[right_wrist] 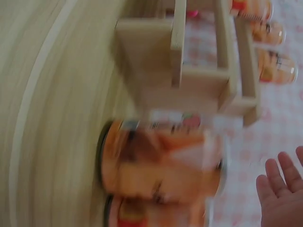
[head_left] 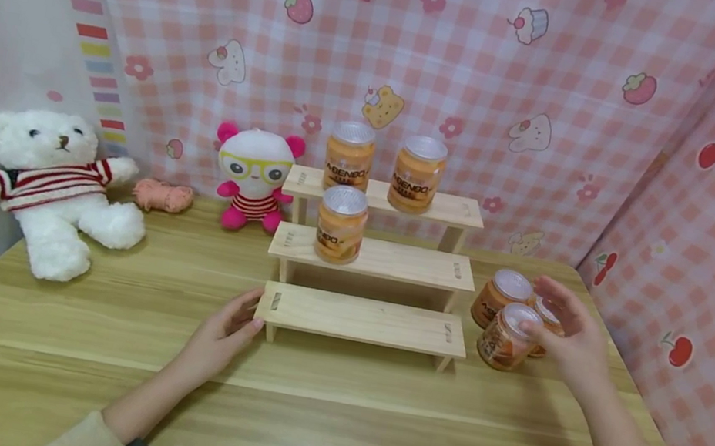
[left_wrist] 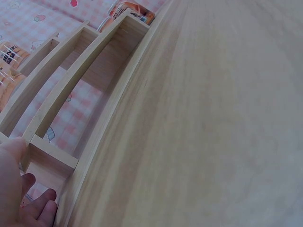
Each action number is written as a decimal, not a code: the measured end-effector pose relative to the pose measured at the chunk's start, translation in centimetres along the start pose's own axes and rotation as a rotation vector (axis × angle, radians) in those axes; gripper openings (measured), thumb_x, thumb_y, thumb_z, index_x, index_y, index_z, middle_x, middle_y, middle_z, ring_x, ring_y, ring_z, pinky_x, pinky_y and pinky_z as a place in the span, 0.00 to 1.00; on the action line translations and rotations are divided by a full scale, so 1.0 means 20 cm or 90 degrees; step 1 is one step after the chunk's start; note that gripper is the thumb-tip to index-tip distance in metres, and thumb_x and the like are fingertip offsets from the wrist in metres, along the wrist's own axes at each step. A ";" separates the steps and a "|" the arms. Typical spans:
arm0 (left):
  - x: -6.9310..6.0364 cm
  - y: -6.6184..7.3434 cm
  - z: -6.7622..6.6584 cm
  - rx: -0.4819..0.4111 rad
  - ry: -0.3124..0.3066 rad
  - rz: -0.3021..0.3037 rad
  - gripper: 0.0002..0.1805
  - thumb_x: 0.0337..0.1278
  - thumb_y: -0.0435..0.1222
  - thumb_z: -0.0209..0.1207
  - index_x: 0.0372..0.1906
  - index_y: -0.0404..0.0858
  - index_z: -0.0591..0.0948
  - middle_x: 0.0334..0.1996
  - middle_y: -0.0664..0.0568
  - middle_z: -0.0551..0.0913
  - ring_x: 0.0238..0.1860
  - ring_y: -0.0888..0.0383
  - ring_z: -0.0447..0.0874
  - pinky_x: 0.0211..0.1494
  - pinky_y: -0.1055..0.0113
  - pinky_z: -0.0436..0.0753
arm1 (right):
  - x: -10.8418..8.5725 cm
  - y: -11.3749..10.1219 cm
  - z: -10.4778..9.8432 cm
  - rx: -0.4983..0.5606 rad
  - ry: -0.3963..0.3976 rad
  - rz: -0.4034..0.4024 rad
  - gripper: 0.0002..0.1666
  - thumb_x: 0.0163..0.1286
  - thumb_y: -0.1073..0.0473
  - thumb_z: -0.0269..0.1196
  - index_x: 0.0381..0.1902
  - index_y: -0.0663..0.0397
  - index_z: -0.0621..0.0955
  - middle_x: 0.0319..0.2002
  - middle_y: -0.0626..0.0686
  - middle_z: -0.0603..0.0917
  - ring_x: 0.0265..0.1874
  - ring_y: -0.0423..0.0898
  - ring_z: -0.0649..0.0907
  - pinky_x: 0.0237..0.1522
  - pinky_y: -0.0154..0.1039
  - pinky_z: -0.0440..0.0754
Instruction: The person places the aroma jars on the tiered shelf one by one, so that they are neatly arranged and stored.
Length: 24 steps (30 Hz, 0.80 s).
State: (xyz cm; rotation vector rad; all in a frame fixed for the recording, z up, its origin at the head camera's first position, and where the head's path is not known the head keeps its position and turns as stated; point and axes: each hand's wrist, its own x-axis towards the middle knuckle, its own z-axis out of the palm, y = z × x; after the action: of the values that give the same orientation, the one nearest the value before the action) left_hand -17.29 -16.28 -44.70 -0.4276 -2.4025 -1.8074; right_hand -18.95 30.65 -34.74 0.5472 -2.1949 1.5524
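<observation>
A three-tier wooden stand (head_left: 363, 319) holds two orange cans on its top tier, the right one (head_left: 417, 175) near the middle, and one can (head_left: 341, 225) on the middle tier. My left hand (head_left: 218, 337) touches the left end of the bottom tier; in the left wrist view the hand (left_wrist: 23, 189) has its thumb against the wood. Right of the stand, several cans (head_left: 506, 336) stand grouped on the table. My right hand (head_left: 571, 339) is over them with fingers spread and nothing held; the right wrist view shows the hand (right_wrist: 283, 189) beyond the can tops (right_wrist: 161, 163).
A white teddy bear (head_left: 57, 187) in a striped shirt sits at the left, beside a pink yarn bundle (head_left: 163, 196). A pink-eared plush (head_left: 255, 177) sits behind the stand's left side. Patterned curtains (head_left: 386, 40) line the back and right.
</observation>
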 end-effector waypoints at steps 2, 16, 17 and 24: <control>0.00 0.00 0.00 0.001 -0.001 -0.002 0.28 0.68 0.34 0.55 0.69 0.33 0.65 0.65 0.38 0.68 0.60 0.44 0.72 0.58 0.63 0.75 | 0.00 0.03 -0.05 -0.015 -0.002 -0.002 0.36 0.54 0.82 0.65 0.62 0.71 0.70 0.55 0.43 0.78 0.56 0.36 0.75 0.56 0.26 0.71; -0.01 0.00 0.00 0.015 0.004 -0.006 0.27 0.68 0.34 0.55 0.69 0.34 0.65 0.65 0.38 0.68 0.60 0.43 0.72 0.57 0.61 0.76 | 0.02 0.22 -0.30 -0.146 -0.039 0.067 0.37 0.60 0.71 0.67 0.67 0.64 0.68 0.55 0.33 0.73 0.55 0.30 0.71 0.54 0.20 0.67; 0.00 0.00 0.00 0.014 0.004 -0.006 0.27 0.68 0.34 0.55 0.69 0.34 0.65 0.65 0.38 0.68 0.60 0.43 0.72 0.57 0.61 0.76 | 0.02 0.24 -0.31 -0.144 -0.044 0.067 0.37 0.60 0.72 0.67 0.67 0.64 0.68 0.55 0.33 0.73 0.55 0.29 0.71 0.55 0.20 0.67; 0.00 0.00 0.00 0.009 0.001 0.001 0.27 0.68 0.34 0.55 0.69 0.32 0.65 0.64 0.37 0.68 0.60 0.43 0.72 0.59 0.61 0.75 | 0.04 0.31 -0.37 -0.154 -0.094 0.078 0.38 0.62 0.71 0.66 0.68 0.66 0.65 0.55 0.32 0.71 0.54 0.28 0.71 0.53 0.19 0.67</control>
State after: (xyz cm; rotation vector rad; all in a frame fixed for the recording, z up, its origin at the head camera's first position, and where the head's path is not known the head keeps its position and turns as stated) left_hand -17.27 -16.29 -44.78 -0.4271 -2.4122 -1.7880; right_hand -22.17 39.49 -37.00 0.4717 -2.5261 1.3137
